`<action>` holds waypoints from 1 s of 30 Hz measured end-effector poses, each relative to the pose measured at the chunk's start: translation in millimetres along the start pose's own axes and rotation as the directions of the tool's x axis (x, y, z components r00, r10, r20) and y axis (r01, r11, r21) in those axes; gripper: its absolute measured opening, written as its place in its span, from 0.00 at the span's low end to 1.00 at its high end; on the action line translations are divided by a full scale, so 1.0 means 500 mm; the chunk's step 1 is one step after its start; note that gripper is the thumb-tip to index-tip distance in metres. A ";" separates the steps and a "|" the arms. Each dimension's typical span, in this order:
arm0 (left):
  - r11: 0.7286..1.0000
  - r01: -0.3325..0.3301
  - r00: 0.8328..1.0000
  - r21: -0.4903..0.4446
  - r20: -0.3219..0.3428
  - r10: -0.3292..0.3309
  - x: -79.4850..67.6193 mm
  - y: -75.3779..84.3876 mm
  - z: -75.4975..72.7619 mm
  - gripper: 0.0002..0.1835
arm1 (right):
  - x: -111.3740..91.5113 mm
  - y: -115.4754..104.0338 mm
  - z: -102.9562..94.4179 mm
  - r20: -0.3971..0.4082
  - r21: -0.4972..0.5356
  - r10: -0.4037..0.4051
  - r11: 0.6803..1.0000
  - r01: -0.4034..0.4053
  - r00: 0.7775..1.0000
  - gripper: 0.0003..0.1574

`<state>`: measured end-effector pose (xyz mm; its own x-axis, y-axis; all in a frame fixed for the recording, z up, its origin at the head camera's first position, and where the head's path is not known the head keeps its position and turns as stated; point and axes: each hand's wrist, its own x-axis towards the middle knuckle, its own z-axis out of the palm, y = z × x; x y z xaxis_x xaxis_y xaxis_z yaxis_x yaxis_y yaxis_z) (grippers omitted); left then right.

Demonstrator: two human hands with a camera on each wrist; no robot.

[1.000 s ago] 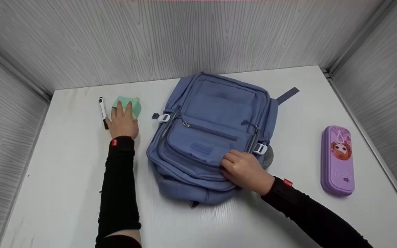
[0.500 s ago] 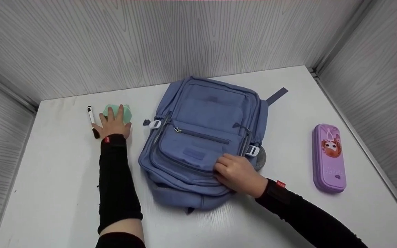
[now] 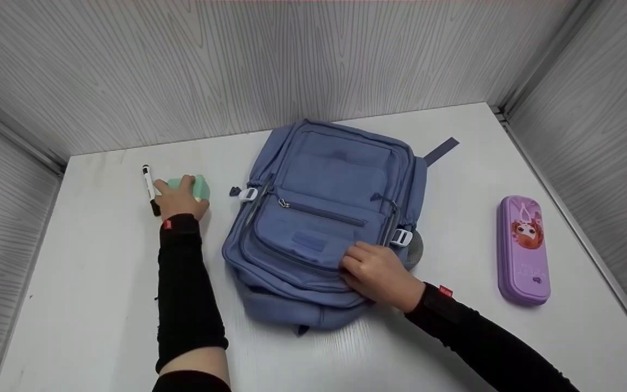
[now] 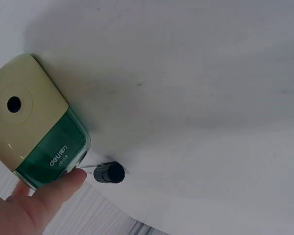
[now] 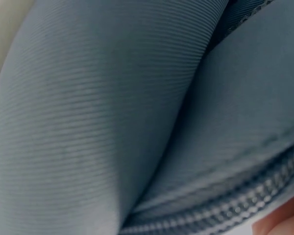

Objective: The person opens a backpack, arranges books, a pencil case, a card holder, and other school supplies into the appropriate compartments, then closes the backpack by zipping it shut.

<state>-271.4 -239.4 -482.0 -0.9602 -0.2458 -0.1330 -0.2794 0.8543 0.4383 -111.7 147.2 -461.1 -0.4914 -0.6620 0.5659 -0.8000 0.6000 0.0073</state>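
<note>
At the back left, my left hand point(image 3: 178, 201) has its bent fingers around a green pencil sharpener point(image 3: 201, 187), which they partly cover in the head view. The left wrist view shows the pencil sharpener's cream face point(image 4: 34, 98) with a round hole and its green lower part, gripped between thumb and fingers. A blue backpack point(image 3: 340, 171) lies flat in the middle. My right hand point(image 3: 380, 275) pinches the lower right edge of its front pocket, and the fingertips are hidden there. Close up in the right wrist view are blue fabric folds and a zipper point(image 5: 230, 210).
A black and white marker point(image 3: 148, 179) lies just left of the left hand. The purple pencil case point(image 3: 531, 267) is on the right of the white table point(image 3: 85, 261). Grey wood-grain panels point(image 3: 270, 60) stand along the back and sides.
My left hand's fingers were spread over the pencil sharpener and have bent around it, and its green side now faces more upright. The right hand keeps its hold on the backpack.
</note>
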 end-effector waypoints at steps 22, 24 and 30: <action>0.988 0.004 1.000 -0.156 0.011 -0.003 -0.117 -0.018 -0.038 0.48 | 0.108 0.080 -0.110 -0.126 0.405 0.372 0.866 -0.294 0.920 0.07; 0.982 -0.046 0.999 -0.181 0.019 0.051 -0.143 -0.012 -0.052 0.48 | 0.112 0.086 -0.113 -0.136 0.418 0.396 0.854 -0.310 0.908 0.06; 0.952 -0.210 0.968 -0.222 0.092 0.235 -0.247 0.059 -0.103 0.48 | 0.120 0.101 -0.123 -0.169 0.432 0.458 0.830 -0.352 0.873 0.04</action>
<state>-161.6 -207.4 -406.7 -0.9942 0.0053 -0.1073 -0.0653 0.7634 0.6426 -160.3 165.3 -375.9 -0.7371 -0.2270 0.6365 -0.6398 0.5376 -0.5492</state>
